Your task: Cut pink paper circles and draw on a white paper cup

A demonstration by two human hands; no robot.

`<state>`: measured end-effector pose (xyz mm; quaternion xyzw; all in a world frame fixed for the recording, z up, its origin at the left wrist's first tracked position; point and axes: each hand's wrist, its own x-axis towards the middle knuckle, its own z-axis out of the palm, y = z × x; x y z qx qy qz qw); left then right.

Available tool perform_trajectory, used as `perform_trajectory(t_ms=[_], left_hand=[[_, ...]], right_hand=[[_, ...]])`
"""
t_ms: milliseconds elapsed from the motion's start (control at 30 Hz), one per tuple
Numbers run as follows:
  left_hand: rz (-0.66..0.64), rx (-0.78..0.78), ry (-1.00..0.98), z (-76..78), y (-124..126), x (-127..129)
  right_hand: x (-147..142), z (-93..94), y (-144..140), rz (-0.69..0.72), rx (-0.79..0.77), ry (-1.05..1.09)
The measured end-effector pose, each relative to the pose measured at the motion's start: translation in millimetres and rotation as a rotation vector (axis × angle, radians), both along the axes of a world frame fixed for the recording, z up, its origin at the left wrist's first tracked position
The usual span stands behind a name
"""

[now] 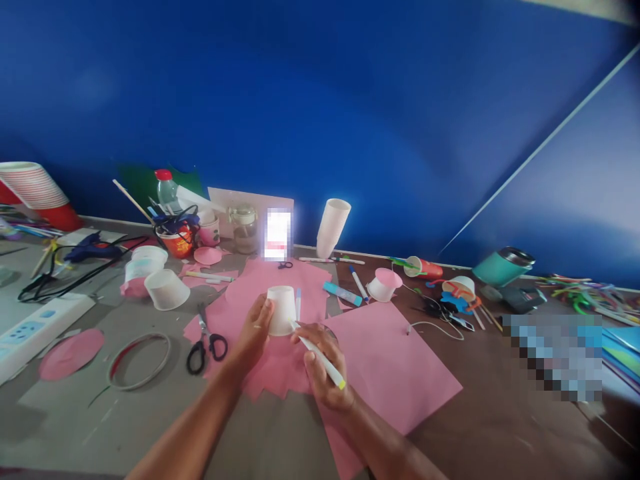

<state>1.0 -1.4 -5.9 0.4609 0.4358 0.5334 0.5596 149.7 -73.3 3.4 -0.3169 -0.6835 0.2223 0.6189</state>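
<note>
Pressing my left hand (257, 327) fingers against the upturned cup (281, 310) on pink paper (395, 373) mid-counter, right hand (323, 367) fingers pinching a pen (320, 357); the light cup may be slipping, skewing the line.

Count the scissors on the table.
2: black-handled scissors lying left of the left hand, and small scissors on the pink paper by the back wall. The right-side clutter may hide more.
</note>
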Motion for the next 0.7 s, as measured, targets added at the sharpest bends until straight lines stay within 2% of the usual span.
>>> perform_trajectory(t_ms=[100, 400, 700], left_hand=[[-0.056, 0.033, 0.019, -1.4, 0.3, -0.5], [-0.033, 0.069, 0.093, 9.5, -4.8, 0.3], [-0.04, 0.062, 0.079, 5.9, -4.4, -0.7]], right_hand=[[-1.5, -1.0, -0.7, -0.032, -0.005, 0.001], [-3.2, -8.3, -1.4, -0.095, -0.103, 0.0], [-3.9, -7.0, -0.6, -0.11, -0.106, -0.027]])
